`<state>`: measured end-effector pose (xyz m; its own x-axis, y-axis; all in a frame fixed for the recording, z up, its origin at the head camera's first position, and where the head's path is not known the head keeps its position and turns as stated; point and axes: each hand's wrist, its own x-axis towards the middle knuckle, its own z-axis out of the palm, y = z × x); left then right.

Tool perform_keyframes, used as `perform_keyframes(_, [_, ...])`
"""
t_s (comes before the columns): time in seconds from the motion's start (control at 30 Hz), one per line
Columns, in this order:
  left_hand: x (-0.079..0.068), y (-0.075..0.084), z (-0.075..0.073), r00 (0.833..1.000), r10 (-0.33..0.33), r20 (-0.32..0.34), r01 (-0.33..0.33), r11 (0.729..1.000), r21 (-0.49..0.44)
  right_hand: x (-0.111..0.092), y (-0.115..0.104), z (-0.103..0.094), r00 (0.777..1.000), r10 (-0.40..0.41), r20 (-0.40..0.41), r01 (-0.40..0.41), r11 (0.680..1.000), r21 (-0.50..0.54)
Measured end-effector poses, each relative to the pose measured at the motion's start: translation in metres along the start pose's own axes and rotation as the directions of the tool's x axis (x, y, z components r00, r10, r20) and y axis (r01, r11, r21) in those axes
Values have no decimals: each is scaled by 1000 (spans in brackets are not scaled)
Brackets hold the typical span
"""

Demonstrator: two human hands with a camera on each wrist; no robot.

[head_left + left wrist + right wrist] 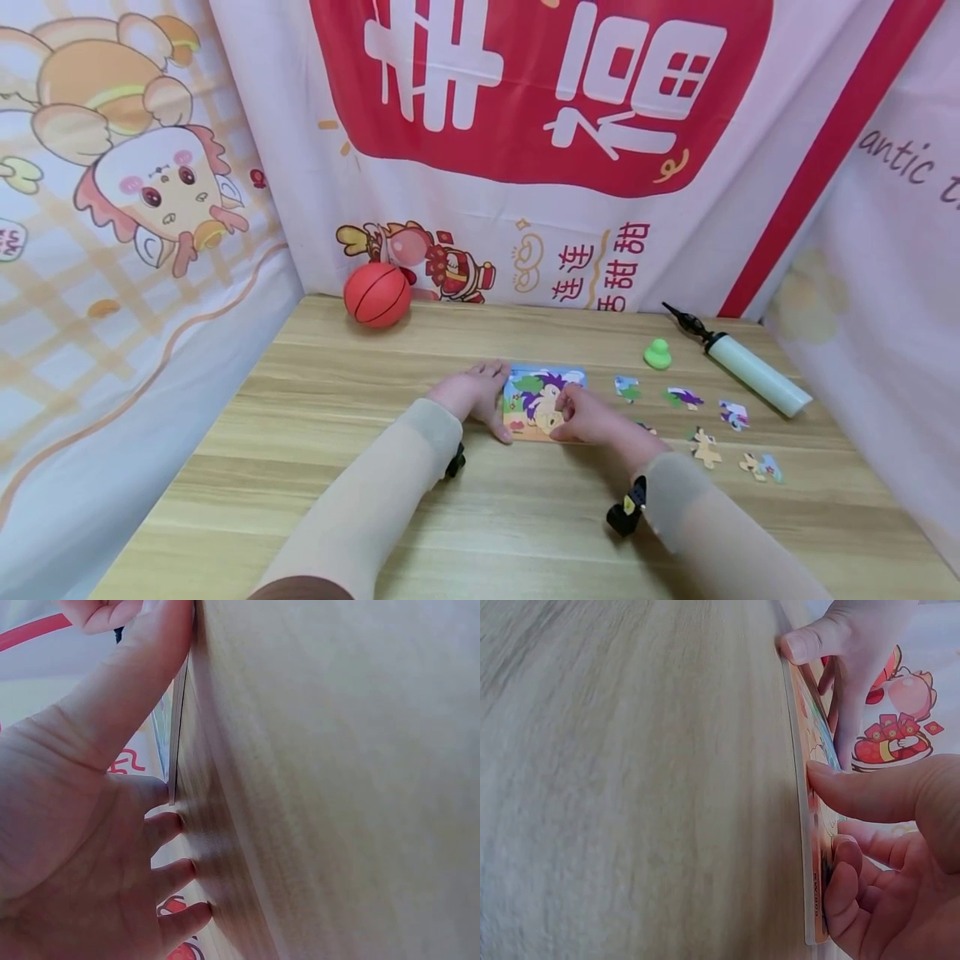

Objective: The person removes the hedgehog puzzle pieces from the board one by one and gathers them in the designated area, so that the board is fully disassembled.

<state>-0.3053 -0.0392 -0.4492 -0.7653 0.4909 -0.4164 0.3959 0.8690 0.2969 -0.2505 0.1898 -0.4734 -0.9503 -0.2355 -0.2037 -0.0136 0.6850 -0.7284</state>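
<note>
A jigsaw puzzle board (531, 423) with a purple-haired cartoon figure lies flat on the table. My left hand (483, 398) rests at its left side, fingers spread and fairly straight, the thumb at the near left corner. In the left wrist view the fingertips (174, 879) touch the wood beside the board's edge. My right hand (588, 417) works over the board's right part. The right wrist view shows its thumb (847, 791) pressing on the picture and the other fingers curled close to the surface; I cannot tell whether they pinch a piece.
Loose puzzle pieces (705, 448) lie scattered to the right of the board. Behind them are a green rubber duck (657, 355) and a pale hand pump (757, 373). A small red basketball (377, 295) sits at the back left. Printed cloth (465, 196) hangs behind the table.
</note>
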Motion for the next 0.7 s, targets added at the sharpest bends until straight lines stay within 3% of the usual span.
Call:
perform_keyframes(0.2, [4,-2,1,1000,-2,0,2,1000,13,0,-2,0,1000,23,-2,-23,1000,5])
perform_keyframes(0.33, [5,-2,2,1000,-4,3,4,1000,18,-2,1,-2,999,38,5,-38,993,113])
perform_keyframes(0.53, [4,-2,2,1000,2,-4,-2,1000,19,-4,4,-7,997,49,59,-64,951,302])
perform_keyframes(0.7, [2,-1,2,1000,6,-8,-5,1000,17,-7,5,-10,998,49,38,-58,960,273])
